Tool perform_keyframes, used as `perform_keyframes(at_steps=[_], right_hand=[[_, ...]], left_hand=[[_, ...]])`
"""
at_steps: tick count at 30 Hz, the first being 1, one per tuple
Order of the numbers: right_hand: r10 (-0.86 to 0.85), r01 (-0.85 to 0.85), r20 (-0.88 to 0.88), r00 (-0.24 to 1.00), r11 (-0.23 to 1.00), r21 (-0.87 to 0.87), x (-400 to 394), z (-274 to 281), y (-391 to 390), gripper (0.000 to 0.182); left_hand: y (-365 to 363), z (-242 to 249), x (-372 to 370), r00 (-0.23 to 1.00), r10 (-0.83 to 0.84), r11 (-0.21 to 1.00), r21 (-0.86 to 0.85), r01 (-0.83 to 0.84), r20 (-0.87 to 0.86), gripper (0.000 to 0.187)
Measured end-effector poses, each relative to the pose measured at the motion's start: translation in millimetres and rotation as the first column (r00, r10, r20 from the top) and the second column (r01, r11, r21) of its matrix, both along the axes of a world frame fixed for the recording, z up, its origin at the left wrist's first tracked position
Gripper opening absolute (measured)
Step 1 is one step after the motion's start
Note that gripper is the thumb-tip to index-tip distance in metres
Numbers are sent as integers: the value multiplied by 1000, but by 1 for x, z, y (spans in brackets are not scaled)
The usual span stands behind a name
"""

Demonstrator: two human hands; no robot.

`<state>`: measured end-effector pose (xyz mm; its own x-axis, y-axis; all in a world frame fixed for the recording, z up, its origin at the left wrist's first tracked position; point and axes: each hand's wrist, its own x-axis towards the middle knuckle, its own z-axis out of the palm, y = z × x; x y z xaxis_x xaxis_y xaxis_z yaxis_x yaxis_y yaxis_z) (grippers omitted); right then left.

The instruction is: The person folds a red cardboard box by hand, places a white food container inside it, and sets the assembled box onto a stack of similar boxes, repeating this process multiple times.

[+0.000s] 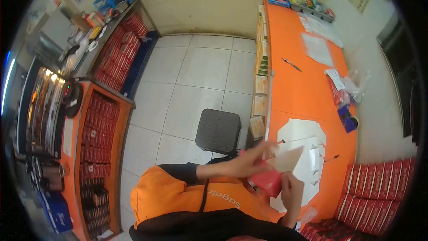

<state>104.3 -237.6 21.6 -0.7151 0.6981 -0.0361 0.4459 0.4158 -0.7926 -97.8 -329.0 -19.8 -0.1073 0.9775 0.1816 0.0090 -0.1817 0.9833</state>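
Note:
My left hand (pixel 250 161) is over the red part of a partly folded carton (pixel 269 183); its fingers are smeared by motion, so whether they grip cannot be told. My right hand (pixel 292 190) is closed on the carton's right side, thumb and fingers pinching its edge. A white panel of the carton stands up between the hands. Under it lies a stack of flat white carton blanks (pixel 296 129) with cut corners on the orange table (pixel 292 93).
Red boxes (pixel 374 183) are piled at the lower right. A pen (pixel 291 64), plastic bags (pixel 318 49) and a blue tape dispenser (pixel 347 118) lie on the table. A dark stool (pixel 218 129) stands on the tiled floor. Shelves of red boxes (pixel 99 129) line the left.

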Motion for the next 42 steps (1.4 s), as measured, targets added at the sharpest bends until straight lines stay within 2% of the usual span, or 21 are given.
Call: perform_keyframes(at_steps=[2, 4, 8, 11, 14, 15, 16, 17, 19, 20, 21, 23, 25, 26, 29, 32, 36, 39, 40, 41, 42], right_hand=[[-164, 157, -10, 986, 958, -238, 7, 9, 12, 20], [-396, 166, -285, 873, 791, -589, 34, -16, 22, 32], [-602, 78, -460, 653, 658, -749, 42, -54, 23, 52], [-655, 38, -403, 639, 551, -834, 33, -71, 19, 53], [-486, -175, -432, 760, 486, -856, 12, -80, 17, 58], [-448, -11, -370, 814, 625, -780, -3, -62, 3, 62], [-425, 88, -377, 823, 751, -654, -18, -52, -9, 63], [-405, 183, -378, 833, 845, -502, -27, -48, -19, 64], [-180, 40, -418, 890, 946, -321, -24, -55, -33, 63], [-64, -35, -423, 904, 974, -223, -24, -57, -40, 64], [0, -153, -438, 899, 937, -314, -29, -38, -48, 51], [-77, -99, -535, 841, 951, -293, -33, -38, -54, 28], [-5, 0, -414, 910, 1000, -11, -33, -27, -58, 24], [11, 37, -342, 940, 990, 134, -33, -23, -58, 25], [-152, 190, -301, 941, 977, 100, -32, -23, -53, 26], [109, -84, -234, 966, 990, 114, -35, -3, -48, 28], [219, -197, -210, 953, 973, 120, -30, 6, -31, 25], [81, -95, -219, 972, 994, -55, -31, 7, -28, 10], [-110, 85, -177, 978, 986, -141, -33, 10, -33, 7], [-82, 74, -79, 993, 992, -99, -31, 13, -30, 8], [-59, 60, 20, 998, 996, -59, -28, 17, -25, 10]], left_hand=[[-8, 2, -26, 930, 364, 930, -67, -361, 52, 57], [-27, 4, -46, 907, 347, 937, -137, -322, 240, 55], [-51, 8, -66, 991, 136, 983, -129, -134, 8, 43], [-57, 23, -79, 988, 122, 987, -93, -131, -99, 31], [-62, 69, -106, 916, -28, 995, -97, -12, -400, 22], [-64, 83, -110, 840, -101, 992, -122, 41, -534, 21], [-61, 86, -102, 702, 35, 993, 106, 59, -711, 21], [-59, 82, -92, 676, -68, 993, 12, 114, -734, 22], [-52, 70, -72, 600, -278, 959, -180, 218, -750, 25], [-44, 63, -66, 684, -415, 910, -265, 320, -600, 26], [-36, 53, -61, 733, -534, 843, -326, 428, -421, 27], [-28, 31, -57, 734, -657, 736, -356, 576, -171, 29], [-24, 17, -55, 703, -708, 677, -342, 652, -61, 29], [-23, 12, -52, 718, -692, 693, -344, 633, -72, 28], [-20, 17, -47, 733, -671, 717, -348, 604, -109, 25], [-11, 24, -51, 732, -671, 726, -305, 617, -117, 19], [1, 38, -52, 755, -653, 742, -257, 620, -65, 17], [12, 57, -52, 800, -598, 763, -343, 548, -54, 20], [15, 62, -51, 830, -556, 780, -371, 504, -43, 22], [21, 61, -47, 875, -342, 937, -59, 343, -343, 24], [30, 61, -41, 848, -22, 929, 303, 213, -529, 26]])
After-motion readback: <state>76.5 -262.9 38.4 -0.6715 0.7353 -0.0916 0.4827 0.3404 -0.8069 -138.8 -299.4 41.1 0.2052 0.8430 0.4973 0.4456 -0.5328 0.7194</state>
